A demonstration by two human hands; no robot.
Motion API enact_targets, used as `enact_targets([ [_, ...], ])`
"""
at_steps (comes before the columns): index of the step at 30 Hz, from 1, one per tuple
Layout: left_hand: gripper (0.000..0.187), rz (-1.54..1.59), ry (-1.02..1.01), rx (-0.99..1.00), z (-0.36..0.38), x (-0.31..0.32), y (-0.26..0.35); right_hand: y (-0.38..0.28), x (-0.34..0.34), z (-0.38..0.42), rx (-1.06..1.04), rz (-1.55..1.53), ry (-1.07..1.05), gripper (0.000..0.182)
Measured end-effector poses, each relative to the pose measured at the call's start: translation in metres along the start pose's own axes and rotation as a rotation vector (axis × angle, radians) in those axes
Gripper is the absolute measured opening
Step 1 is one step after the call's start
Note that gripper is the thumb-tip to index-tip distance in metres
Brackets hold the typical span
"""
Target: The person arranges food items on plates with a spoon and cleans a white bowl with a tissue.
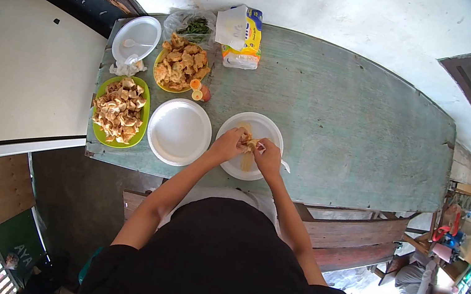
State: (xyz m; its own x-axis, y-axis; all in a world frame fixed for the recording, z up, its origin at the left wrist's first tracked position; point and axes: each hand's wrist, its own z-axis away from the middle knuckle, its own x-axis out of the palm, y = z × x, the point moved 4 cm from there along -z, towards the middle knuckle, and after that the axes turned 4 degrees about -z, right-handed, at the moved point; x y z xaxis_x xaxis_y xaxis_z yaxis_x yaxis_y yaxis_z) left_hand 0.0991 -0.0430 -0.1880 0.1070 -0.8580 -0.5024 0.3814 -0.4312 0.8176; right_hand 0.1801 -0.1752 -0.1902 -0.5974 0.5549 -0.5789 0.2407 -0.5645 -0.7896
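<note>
Over a white plate [277, 134], my hands come close together. My left hand [229, 144] is closed in a pinch on a small golden-brown piece of fried food [251, 143]. My right hand [269, 157] is also closed, fingertips beside that piece. A white tip shows at its fingers, and the end of a white plastic spoon [286, 167] sticks out past its outer side; the part between is hidden by the hand. On the plate, partly under my hands, lies a flat beige strip [246, 162] whose kind I cannot make out.
Left of my plate stand a second white plate [179, 132], a green plate of folded fried pieces [122, 109] and a yellow plate of fried chunks [181, 65]. Eggshell-like cups [196, 85], a bag of green leaves [195, 28], a tissue pack [244, 38] and a white dish [136, 40] lie behind.
</note>
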Motion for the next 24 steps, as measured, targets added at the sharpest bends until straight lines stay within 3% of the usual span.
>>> enact_targets([
  [24,0.034,-0.037,-0.009,-0.002,-0.0026,0.0037,-0.0054,0.0027,-0.0036,-0.0011,-0.013,0.052,-0.012,0.018],
])
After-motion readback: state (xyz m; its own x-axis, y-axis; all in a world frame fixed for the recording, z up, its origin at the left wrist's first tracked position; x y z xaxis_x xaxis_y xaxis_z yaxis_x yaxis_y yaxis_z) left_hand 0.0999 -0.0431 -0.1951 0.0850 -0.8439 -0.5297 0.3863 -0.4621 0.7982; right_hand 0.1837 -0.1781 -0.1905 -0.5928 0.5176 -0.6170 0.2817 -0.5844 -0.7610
